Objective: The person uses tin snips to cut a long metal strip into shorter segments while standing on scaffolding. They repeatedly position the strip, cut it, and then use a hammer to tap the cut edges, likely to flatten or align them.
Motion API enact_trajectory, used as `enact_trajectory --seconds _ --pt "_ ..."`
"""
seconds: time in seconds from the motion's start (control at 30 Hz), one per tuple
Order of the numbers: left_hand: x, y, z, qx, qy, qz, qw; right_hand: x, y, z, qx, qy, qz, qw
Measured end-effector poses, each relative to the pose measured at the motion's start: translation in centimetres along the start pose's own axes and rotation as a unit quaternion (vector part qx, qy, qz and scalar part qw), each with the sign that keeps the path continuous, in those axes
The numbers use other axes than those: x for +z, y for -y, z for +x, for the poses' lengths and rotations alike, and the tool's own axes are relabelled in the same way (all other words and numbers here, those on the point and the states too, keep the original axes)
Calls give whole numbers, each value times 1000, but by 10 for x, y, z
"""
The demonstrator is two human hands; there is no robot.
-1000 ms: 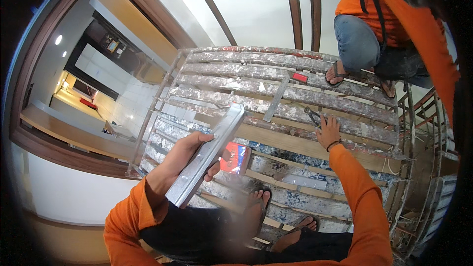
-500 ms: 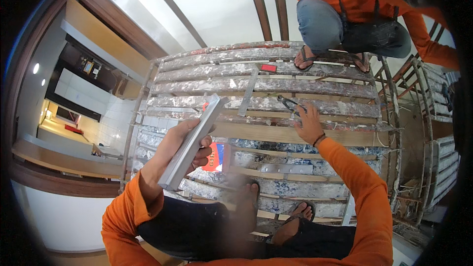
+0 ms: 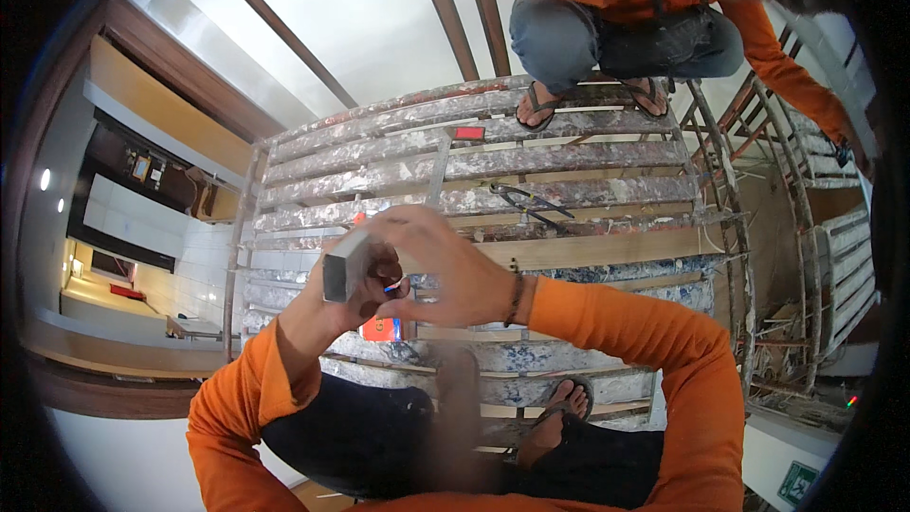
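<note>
My left hand (image 3: pixel 327 308) is closed round a grey metal bar with a flat rectangular end (image 3: pixel 336 281), held above the planks. My right hand (image 3: pixel 455 270) arches over the same bar, its fingers bent round the far part and its thumb below. The right fingertips are blurred and partly hidden. Beyond my right hand, a pair of dark long-handled pliers (image 3: pixel 536 206) lies on the planks. A red and blue packet (image 3: pixel 382 329) is below my hands, partly covered by them.
Paint-spattered planks (image 3: pixel 588 156) with gaps form the platform under my feet. Farther off lies a metal strip with a red-faced block (image 3: pixel 468 134). A person in an orange top (image 3: pixel 626 38) crouches at the far right. Scaffold poles (image 3: pixel 735 218) stand to the right.
My right hand has left the pliers and come left to the metal bar. The bar has turned, its end facing me. The view has shifted, and the other person has leaned farther over the platform.
</note>
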State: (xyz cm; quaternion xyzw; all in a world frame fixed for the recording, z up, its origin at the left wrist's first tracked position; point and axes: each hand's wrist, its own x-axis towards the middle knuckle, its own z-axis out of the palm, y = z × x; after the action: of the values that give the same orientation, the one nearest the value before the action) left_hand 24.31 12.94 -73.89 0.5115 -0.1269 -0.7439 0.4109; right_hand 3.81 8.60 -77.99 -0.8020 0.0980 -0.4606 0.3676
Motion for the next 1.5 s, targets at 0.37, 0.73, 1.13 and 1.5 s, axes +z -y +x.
enact_trajectory --seconds 0.37,0.73,1.13,1.5 --pt "24 8 -19 -57 -31 184 981 -18 -5 6 108 -58 34 992" --pt "49 15 -36 196 100 407 886 -27 10 17 205 -74 196 956" --pt "56 2 -20 263 101 397 874 -65 32 4 188 -135 105 967" --pt "41 8 22 155 64 352 921 -99 104 5 -88 -183 231 952"
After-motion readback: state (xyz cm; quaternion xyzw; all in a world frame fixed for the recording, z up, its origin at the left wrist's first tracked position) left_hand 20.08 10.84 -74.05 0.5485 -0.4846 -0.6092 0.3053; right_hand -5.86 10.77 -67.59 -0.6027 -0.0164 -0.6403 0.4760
